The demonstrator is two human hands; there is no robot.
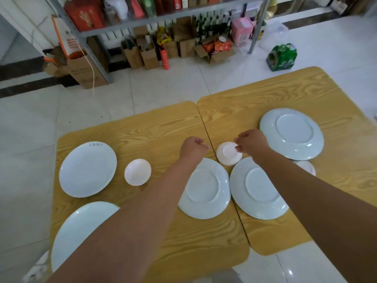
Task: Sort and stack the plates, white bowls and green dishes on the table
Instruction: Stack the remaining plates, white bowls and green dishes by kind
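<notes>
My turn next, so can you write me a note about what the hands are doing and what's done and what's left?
Left hand: closed fist, holding nothing visible, above the table.
Right hand: fingertips on the upside-down small bowl in the middle; not lifted.
Upright: left plate, small bowl beside it, near-left plate.
Upside down: two middle plates, far-right plate.
Done: nothing stacked.
Left: all sorting and stacking.

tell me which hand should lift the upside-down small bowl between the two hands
Right. The right hand already has fingertips on the upside-down small bowl, while the left hand is a closed fist beside it, not touching.
</notes>
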